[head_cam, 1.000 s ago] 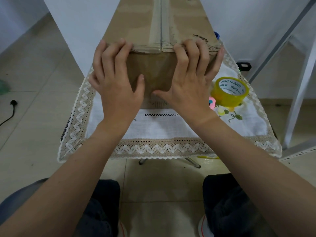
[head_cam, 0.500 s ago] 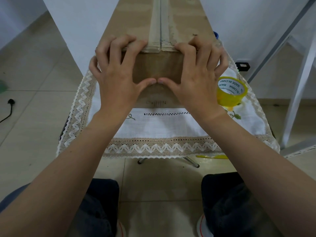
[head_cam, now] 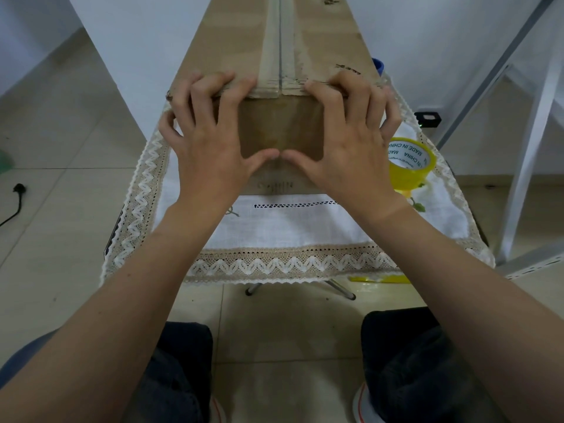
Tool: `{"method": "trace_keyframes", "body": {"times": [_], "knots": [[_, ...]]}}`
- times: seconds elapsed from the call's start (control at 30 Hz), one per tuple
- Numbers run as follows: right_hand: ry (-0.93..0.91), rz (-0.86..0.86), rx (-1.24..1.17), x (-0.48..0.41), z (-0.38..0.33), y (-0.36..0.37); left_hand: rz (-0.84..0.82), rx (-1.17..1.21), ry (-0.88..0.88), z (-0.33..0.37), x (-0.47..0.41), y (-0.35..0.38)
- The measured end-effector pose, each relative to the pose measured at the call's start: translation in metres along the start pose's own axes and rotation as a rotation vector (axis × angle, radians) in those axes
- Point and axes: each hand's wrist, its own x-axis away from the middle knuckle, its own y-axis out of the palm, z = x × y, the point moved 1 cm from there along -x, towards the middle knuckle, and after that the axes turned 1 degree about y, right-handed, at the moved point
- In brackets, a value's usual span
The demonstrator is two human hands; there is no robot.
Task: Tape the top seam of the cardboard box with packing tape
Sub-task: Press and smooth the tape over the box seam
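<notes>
A long brown cardboard box (head_cam: 280,129) stands on a small cloth-covered table (head_cam: 283,264), its top seam running away from me with a pale tape strip along it. My left hand (head_cam: 210,138) and my right hand (head_cam: 345,138) press on the box's near end. Their fingers curl over the top edge on either side of the seam, and the thumbs meet low on the front face. A yellow roll of packing tape (head_cam: 410,166) lies on the cloth just right of my right hand.
A white metal frame (head_cam: 525,166) stands right of the table. A black plug and cable (head_cam: 16,196) lie on the tiled floor at left. A small black object (head_cam: 428,119) sits by the wall. A yellow strip (head_cam: 378,279) lies on the floor under the table edge.
A second ago my fingers lay flat over the top edge with the thumbs apart. The fingers have since curled and the thumbs have come together on the front face.
</notes>
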Motion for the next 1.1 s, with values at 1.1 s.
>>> {"method": "trace_keyframes", "body": {"times": [1.1], "knots": [[0.079,0.082,-0.039,-0.008,-0.004,0.011,0.177,0.051,-0.06,0.004,-0.006,0.009]]}}
